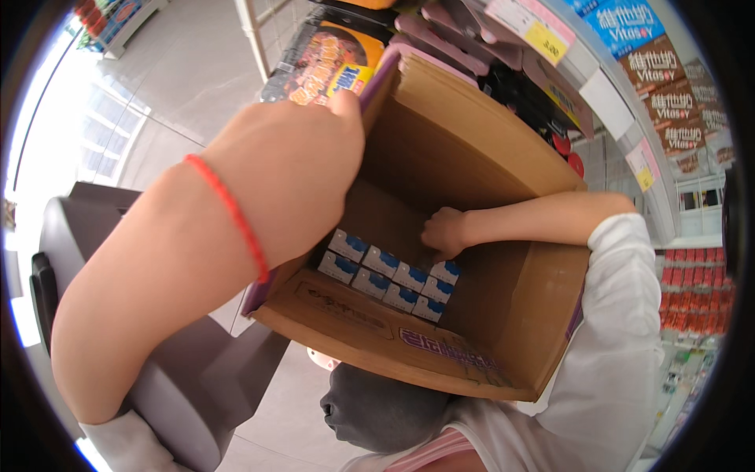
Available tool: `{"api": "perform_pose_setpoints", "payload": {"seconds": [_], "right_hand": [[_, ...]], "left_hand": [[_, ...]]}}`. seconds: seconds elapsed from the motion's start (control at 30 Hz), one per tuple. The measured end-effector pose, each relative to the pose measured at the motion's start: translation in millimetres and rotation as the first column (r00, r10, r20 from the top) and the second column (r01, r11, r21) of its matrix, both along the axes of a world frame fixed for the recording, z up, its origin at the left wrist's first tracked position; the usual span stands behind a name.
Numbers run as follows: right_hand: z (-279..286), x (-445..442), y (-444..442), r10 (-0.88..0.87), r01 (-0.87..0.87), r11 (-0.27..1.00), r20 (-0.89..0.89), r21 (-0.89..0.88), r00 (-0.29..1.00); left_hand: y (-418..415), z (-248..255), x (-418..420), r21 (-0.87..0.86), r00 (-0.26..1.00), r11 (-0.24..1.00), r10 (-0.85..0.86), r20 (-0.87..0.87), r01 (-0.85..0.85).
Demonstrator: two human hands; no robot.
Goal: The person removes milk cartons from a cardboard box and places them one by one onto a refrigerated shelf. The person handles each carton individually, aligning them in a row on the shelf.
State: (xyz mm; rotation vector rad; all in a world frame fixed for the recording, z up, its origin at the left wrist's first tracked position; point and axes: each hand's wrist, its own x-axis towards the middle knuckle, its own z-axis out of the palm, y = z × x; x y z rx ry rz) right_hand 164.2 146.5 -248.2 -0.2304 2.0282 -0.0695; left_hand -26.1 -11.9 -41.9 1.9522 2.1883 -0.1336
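An open cardboard box (489,127) with purple outer sides stands before me, its flaps spread. Several small white-and-blue cartons (371,283) lie in rows on its floor, along the side nearer to me. My left hand (295,171), a red cord around its wrist, is at the box's left edge; its thumb is over that edge and the other fingers are hidden. My right hand (445,233) reaches down inside the box, fingers curled, just beyond the cartons. Whether it holds anything cannot be seen.
Black-and-orange food packages (330,53) are beyond the box. A store shelf with price tags (548,44) and Vitasoy drink packs (672,100) curves along the right. Red packages (693,289) fill a lower shelf. A dark grey plastic object (183,377) stands at the left, below my arm.
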Motion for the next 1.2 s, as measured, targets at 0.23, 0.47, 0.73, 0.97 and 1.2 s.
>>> {"api": "perform_pose_setpoints", "payload": {"seconds": [0.23, 0.47, 0.73, 0.97, 1.2], "right_hand": [[-27, 30, -5, 0.048, -0.048, 0.999, -0.003, -0.014, 0.999], [-31, 35, -13, 0.038, -0.039, 0.999, 0.048, 0.023, 0.998], [-27, 33, -13, -0.035, 0.021, 0.995, 0.135, 0.099, 0.990], [-41, 32, -8, -0.055, 0.042, 0.994, 0.124, 0.102, 0.991], [-43, 38, -2, -0.060, 0.052, 0.994, 0.082, 0.093, 0.995]], "left_hand": [[1, 3, 6, -0.069, 0.996, 0.996, 0.044, -0.084, -0.050], [1, 2, 9, -0.121, 0.990, 0.989, 0.068, -0.121, -0.082], [5, -1, 4, -0.127, 0.990, 0.991, 0.022, -0.137, -0.040], [1, 2, 9, -0.125, 0.989, 0.990, 0.048, -0.142, -0.066], [6, 1, 8, -0.132, 0.988, 0.990, 0.027, -0.151, -0.047]]}}
